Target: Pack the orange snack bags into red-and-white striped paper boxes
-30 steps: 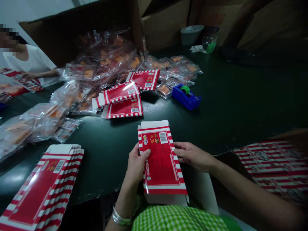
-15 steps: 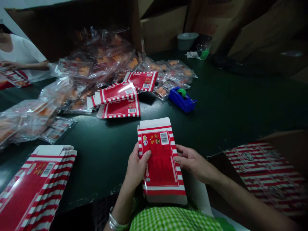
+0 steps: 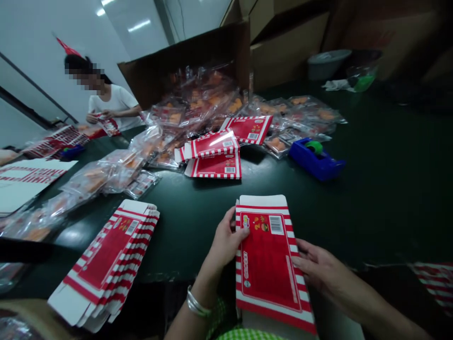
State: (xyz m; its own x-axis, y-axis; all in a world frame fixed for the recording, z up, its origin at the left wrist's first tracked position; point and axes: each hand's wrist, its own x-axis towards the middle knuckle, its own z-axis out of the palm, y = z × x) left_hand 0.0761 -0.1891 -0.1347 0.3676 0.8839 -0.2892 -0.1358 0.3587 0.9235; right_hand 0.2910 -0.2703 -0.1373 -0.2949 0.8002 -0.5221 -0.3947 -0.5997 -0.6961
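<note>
Between my two hands is a red and white striped box (image 3: 269, 264), its printed face with a barcode turned up and its white top flap raised. My left hand (image 3: 226, 241) grips the left edge, thumb on the front and fingers behind. At the right edge, my right hand (image 3: 314, 262) has its thumb against the side, with part of the fingers hidden behind the box. A stack of flattened boxes (image 3: 109, 259) of the same print lies to the left. More of these boxes (image 3: 215, 156) lie farther back on the dark green table (image 3: 191, 212).
Plastic packets with orange pieces (image 3: 198, 104) are heaped before a cardboard carton (image 3: 141, 75). A blue tape dispenser (image 3: 316, 158) with green tape stands right of them. A grey tub (image 3: 327, 66) is at the back. A co-worker (image 3: 113, 101) sits at far left, holding a packet.
The view has swung left and up, so the table's contents appear farther right and more of the co-worker shows. Both hands keep hold of the box.
</note>
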